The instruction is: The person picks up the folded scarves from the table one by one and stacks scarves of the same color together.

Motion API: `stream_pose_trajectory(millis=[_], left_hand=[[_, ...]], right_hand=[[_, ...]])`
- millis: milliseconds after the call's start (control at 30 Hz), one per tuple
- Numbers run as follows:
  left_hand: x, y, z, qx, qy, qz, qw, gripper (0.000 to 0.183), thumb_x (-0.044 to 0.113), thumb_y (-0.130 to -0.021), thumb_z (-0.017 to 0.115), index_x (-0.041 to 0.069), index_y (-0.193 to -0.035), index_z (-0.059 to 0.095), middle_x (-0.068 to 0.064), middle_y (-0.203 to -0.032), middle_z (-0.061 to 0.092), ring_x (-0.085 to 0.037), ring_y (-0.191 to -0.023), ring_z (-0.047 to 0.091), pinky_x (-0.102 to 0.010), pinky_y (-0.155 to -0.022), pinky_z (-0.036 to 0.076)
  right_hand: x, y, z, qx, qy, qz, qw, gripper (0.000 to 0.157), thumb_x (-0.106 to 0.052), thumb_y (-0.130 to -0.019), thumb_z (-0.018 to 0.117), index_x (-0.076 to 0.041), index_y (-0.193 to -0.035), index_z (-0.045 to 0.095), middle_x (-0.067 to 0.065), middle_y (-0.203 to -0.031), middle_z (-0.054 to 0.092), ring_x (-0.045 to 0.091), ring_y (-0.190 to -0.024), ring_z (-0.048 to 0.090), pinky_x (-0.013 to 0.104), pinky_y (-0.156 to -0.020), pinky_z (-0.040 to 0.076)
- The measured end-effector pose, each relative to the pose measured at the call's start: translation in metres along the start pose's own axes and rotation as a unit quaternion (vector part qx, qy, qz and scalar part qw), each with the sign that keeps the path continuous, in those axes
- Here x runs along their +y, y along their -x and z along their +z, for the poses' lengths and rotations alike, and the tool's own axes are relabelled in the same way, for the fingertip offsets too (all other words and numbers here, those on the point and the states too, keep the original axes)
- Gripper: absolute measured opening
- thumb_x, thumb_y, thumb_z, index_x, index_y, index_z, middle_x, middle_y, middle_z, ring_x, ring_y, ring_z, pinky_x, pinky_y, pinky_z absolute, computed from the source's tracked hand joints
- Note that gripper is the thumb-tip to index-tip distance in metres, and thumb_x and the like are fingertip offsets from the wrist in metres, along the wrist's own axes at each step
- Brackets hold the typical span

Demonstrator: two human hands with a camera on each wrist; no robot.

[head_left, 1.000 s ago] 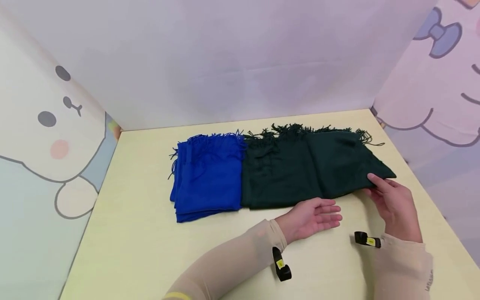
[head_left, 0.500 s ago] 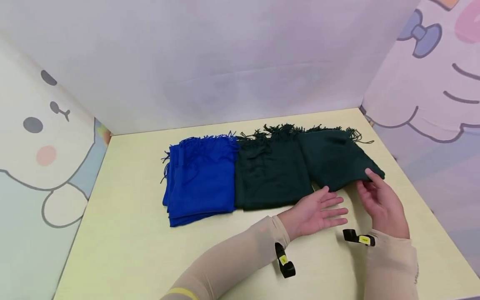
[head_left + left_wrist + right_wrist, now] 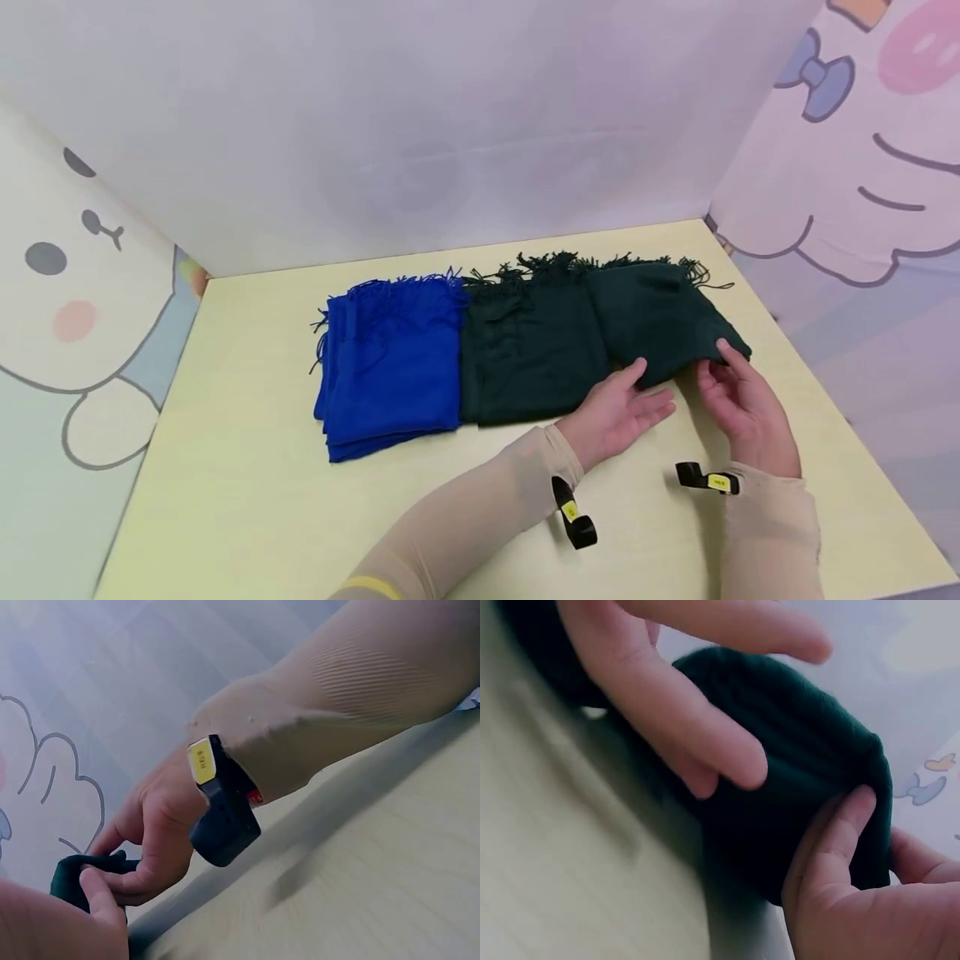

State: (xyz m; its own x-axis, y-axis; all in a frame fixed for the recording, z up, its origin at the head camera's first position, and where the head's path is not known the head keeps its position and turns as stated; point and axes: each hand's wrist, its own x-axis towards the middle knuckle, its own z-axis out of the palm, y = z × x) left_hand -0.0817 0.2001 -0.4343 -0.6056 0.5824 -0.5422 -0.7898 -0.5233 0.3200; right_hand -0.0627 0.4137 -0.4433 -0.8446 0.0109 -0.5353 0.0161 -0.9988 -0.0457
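A dark green fringed scarf [image 3: 532,354] lies folded on the table, its right part turned up at the front edge. My right hand [image 3: 753,421] pinches this part near its front right corner, thumb on top and fingers underneath. In the right wrist view the green cloth [image 3: 772,742] arches up between both hands. My left hand [image 3: 611,417] is palm up with its fingers extended, the thumb overlapping the scarf's front edge. Left of the green scarf, a folded blue fringed scarf [image 3: 397,367] lies flat, their edges meeting.
The pale yellow table [image 3: 247,467] extends in front of and to the left of the scarves. A whitish curtain [image 3: 420,125] stands along the back, with cartoon-printed panels [image 3: 847,192] at both sides. Both wrists wear small black cameras [image 3: 576,521].
My right hand has drawn the green scarf's front right edge up and slightly inward. My left hand has shifted right, its thumb rising to the scarf's edge. The head view has turned a little right.
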Motion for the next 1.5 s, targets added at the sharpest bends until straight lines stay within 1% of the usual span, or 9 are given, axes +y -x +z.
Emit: stream_pose_trajectory(millis=[100,233,333,633,933,1033,1233,1367,1500], left_hand=[[0.004,-0.002,0.001,0.019,-0.003,0.026,0.9995,0.071,0.019,-0.098,0.065,-0.001,-0.152,0.023,-0.023,-0.139,0.044,-0.040,-0.123,0.056,-0.049,-0.104,0.048],[0.010,-0.005,0.002,0.052,-0.022,0.042,0.9975,0.072,0.019,-0.098,0.066,-0.001,-0.152,0.023,-0.016,-0.132,0.047,-0.032,-0.108,0.065,-0.043,-0.096,0.053],[0.011,-0.007,0.001,0.073,-0.038,0.039,0.9959,0.066,0.020,-0.098,0.065,0.000,-0.149,0.028,-0.015,-0.128,0.048,-0.031,-0.101,0.067,-0.041,-0.090,0.054],[0.004,-0.014,-0.002,0.103,-0.108,0.011,0.9888,0.054,0.021,-0.096,0.068,0.000,-0.139,0.043,-0.023,-0.135,0.049,-0.040,-0.108,0.065,-0.051,-0.097,0.052],[0.009,-0.013,0.002,0.037,-0.135,0.008,0.9902,0.044,0.013,-0.101,0.058,-0.001,-0.137,0.036,-0.019,-0.114,0.069,-0.036,-0.104,0.068,-0.052,-0.096,0.053],[0.010,-0.014,0.003,0.029,-0.134,0.006,0.9905,0.038,0.012,-0.102,0.057,-0.002,-0.133,0.040,-0.019,-0.114,0.069,-0.038,-0.108,0.067,-0.052,-0.098,0.052],[0.006,-0.018,0.003,0.048,-0.114,0.004,0.9923,0.037,0.014,-0.099,0.062,-0.003,-0.130,0.049,-0.017,-0.124,0.060,-0.039,-0.115,0.062,-0.054,-0.104,0.046],[0.005,-0.021,0.001,0.053,-0.109,0.008,0.9926,0.060,0.014,-0.097,0.065,-0.005,-0.145,0.033,-0.016,-0.138,0.046,-0.039,-0.117,0.060,-0.055,-0.107,0.042],[0.004,-0.022,-0.002,0.038,-0.130,0.011,0.9907,0.068,0.013,-0.100,0.061,-0.008,-0.150,0.020,-0.019,-0.146,0.041,-0.039,-0.118,0.061,-0.052,-0.107,0.044]], right_hand=[[0.004,0.001,-0.004,-0.032,0.081,-0.011,0.996,0.018,0.001,-0.098,0.057,-0.007,-0.114,0.055,0.013,-0.104,0.066,0.026,-0.094,0.066,0.035,-0.088,0.057],[0.006,0.002,-0.011,-0.093,0.205,-0.021,0.974,0.019,0.002,-0.102,0.047,0.001,-0.107,0.065,0.016,-0.100,0.072,0.029,-0.091,0.067,0.037,-0.087,0.058],[0.007,0.002,-0.015,-0.094,0.247,-0.023,0.964,0.020,0.003,-0.102,0.046,0.002,-0.104,0.065,0.016,-0.095,0.073,0.027,-0.088,0.068,0.036,-0.085,0.058],[0.006,-0.003,-0.011,0.023,0.262,-0.032,0.964,0.005,-0.008,-0.098,0.062,-0.007,-0.102,0.060,0.012,-0.087,0.068,0.023,-0.080,0.064,0.033,-0.079,0.059],[-0.002,-0.001,-0.010,0.010,0.242,-0.002,0.970,0.015,-0.020,-0.097,0.063,-0.005,-0.099,0.059,0.012,-0.086,0.066,0.024,-0.076,0.065,0.031,-0.073,0.059],[-0.007,0.002,-0.008,-0.006,0.284,-0.004,0.959,0.020,-0.025,-0.098,0.062,-0.005,-0.098,0.063,0.014,-0.088,0.069,0.025,-0.079,0.068,0.033,-0.075,0.060],[-0.017,0.007,0.002,0.007,0.392,-0.035,0.919,0.018,-0.027,-0.100,0.061,-0.008,-0.102,0.061,0.013,-0.087,0.074,0.025,-0.077,0.073,0.032,-0.071,0.061],[-0.017,0.007,0.005,0.027,0.433,-0.051,0.899,0.011,-0.019,-0.099,0.063,-0.009,-0.101,0.059,0.011,-0.083,0.074,0.023,-0.072,0.073,0.030,-0.067,0.061],[-0.017,0.006,0.003,0.011,0.466,-0.061,0.883,0.005,-0.011,-0.098,0.063,-0.008,-0.101,0.060,0.012,-0.082,0.074,0.025,-0.071,0.073,0.031,-0.068,0.062]])
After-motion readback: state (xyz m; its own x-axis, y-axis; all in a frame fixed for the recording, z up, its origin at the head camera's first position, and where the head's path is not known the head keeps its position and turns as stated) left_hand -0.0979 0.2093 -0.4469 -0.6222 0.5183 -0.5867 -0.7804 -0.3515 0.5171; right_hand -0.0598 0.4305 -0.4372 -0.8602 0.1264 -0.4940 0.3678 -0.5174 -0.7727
